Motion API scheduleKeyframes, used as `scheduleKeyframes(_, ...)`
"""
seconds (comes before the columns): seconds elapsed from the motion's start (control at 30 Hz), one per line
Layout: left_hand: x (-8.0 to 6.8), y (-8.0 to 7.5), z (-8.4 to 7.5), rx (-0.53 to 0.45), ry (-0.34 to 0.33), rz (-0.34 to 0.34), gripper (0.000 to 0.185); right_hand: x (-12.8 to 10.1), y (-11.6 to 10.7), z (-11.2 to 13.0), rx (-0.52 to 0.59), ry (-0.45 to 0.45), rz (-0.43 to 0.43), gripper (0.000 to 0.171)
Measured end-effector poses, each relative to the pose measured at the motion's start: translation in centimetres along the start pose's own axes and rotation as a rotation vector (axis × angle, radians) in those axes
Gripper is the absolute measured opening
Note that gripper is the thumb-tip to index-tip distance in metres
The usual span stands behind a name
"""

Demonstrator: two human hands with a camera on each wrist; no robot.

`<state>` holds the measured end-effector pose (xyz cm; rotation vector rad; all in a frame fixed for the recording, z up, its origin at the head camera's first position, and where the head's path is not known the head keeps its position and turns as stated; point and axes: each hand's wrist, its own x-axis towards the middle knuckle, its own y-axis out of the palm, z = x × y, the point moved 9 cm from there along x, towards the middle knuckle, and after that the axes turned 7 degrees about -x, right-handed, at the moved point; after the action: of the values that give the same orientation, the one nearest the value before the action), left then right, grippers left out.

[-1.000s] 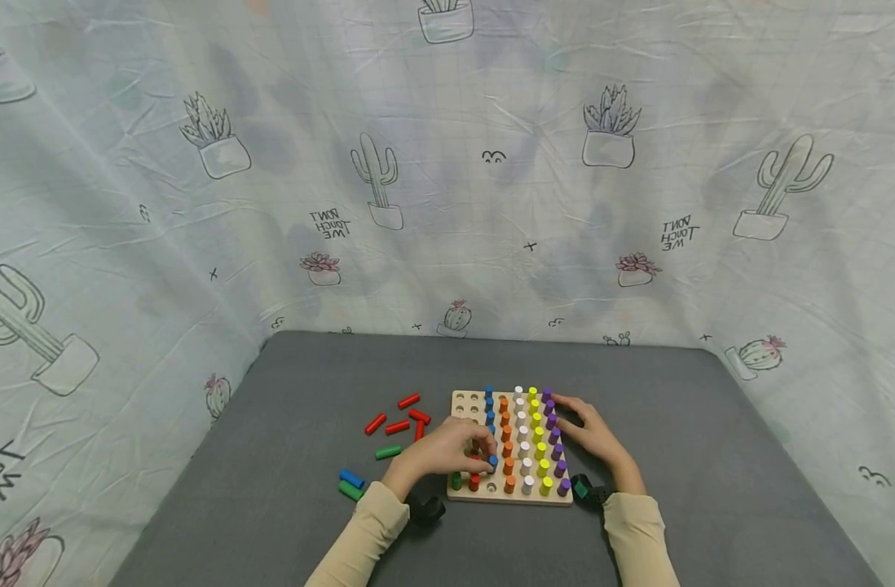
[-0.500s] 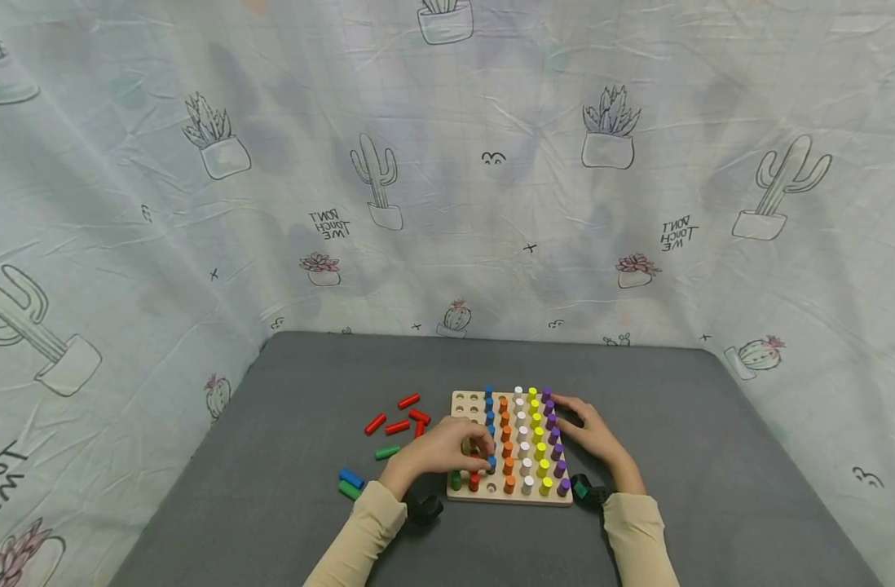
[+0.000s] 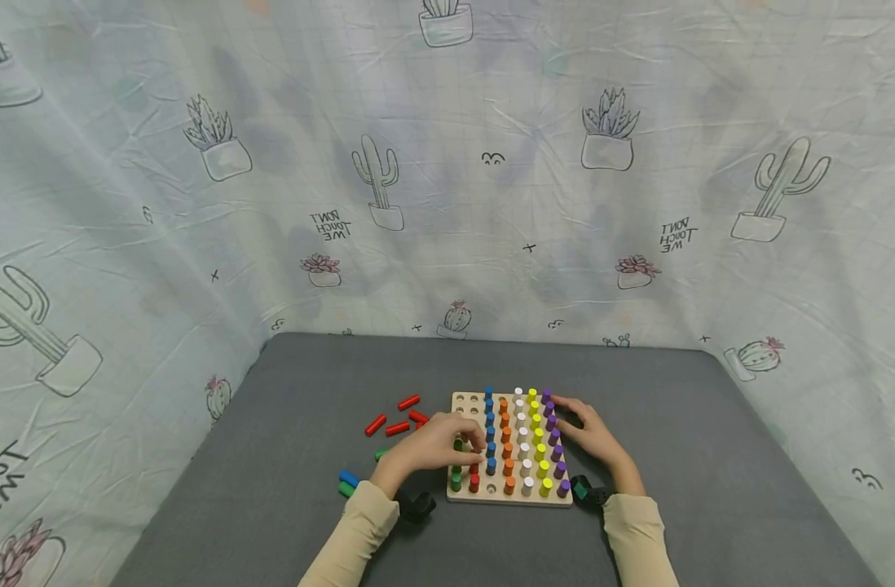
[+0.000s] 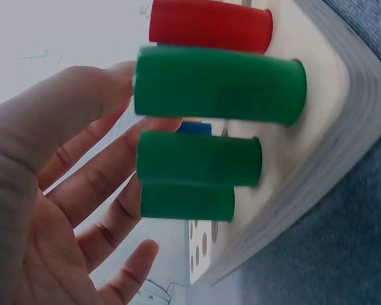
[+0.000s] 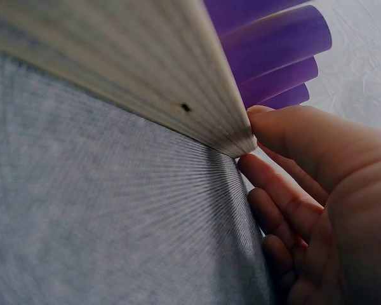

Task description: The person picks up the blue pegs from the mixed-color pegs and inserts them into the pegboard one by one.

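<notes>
A wooden peg board (image 3: pixel 464 401) lies on the grey table, with blue, orange, white, yellow and purple pegs (image 3: pixel 555 444) standing in columns. My left hand (image 3: pixel 433 447) hovers over the board's left columns, its fingers loosely spread beside the tops of three upright green pegs (image 4: pixel 219 86); it holds nothing. A red peg (image 4: pixel 209 25) stands in the board (image 4: pixel 317 146) next to them. My right hand (image 3: pixel 592 436) rests against the board's right edge, with the thumb (image 5: pixel 286 127) pressed on the board's rim (image 5: pixel 114 70) below the purple pegs (image 5: pixel 273 44).
Several loose red pegs (image 3: pixel 398 426) lie left of the board, and a green one (image 3: pixel 381 453) is half hidden by my left hand. A blue peg (image 3: pixel 350 478) and a green peg (image 3: pixel 347 490) lie near my left sleeve. Cactus-print cloth walls the table.
My left hand drew back from the red and blue pegs and shifted left to the green column. The right hand stayed put.
</notes>
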<state>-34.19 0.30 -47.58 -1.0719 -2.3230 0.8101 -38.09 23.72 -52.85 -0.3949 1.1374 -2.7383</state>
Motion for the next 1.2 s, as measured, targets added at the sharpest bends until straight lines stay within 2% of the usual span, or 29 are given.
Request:
scheduleKeyframes(0.17, -0.5, -0.5, 0.2, 0.003, 0.001, -0.015, 0.006, -0.1, 0.1, 0.2, -0.017, -0.007, -0.006, 0.045)
scheduleKeyframes(0.4, -1.5, -1.5, 1.1, 0.050, -0.116, -0.042, 0.009, -0.8, -1.4, 4.1, 0.001, -0.037, -0.021, 0.043)
scheduleKeyframes(0.5, -1.9, -1.9, 1.4, 0.062, -0.127, -0.057, 0.012, -0.9, -1.6, 4.7, 0.012, -0.032, -0.019, 0.042)
scheduleKeyframes(0.73, -2.6, -2.4, 1.6, 0.040, -0.120, -0.095, 0.010, -0.4, -0.5, 1.5, -0.012, -0.042, -0.025, 0.043)
scheduleKeyframes(1.07, -3.6, -3.5, 1.5, 0.030, -0.099, -0.124, 0.012, -0.2, -0.2, 0.8, 0.001, -0.048, -0.019, 0.046)
scheduleKeyframes(1.2, -4.1, -4.1, 1.4, 0.068, -0.090, -0.132, 0.013, -0.3, -0.2, 0.9, -0.001, -0.045, -0.017, 0.046)
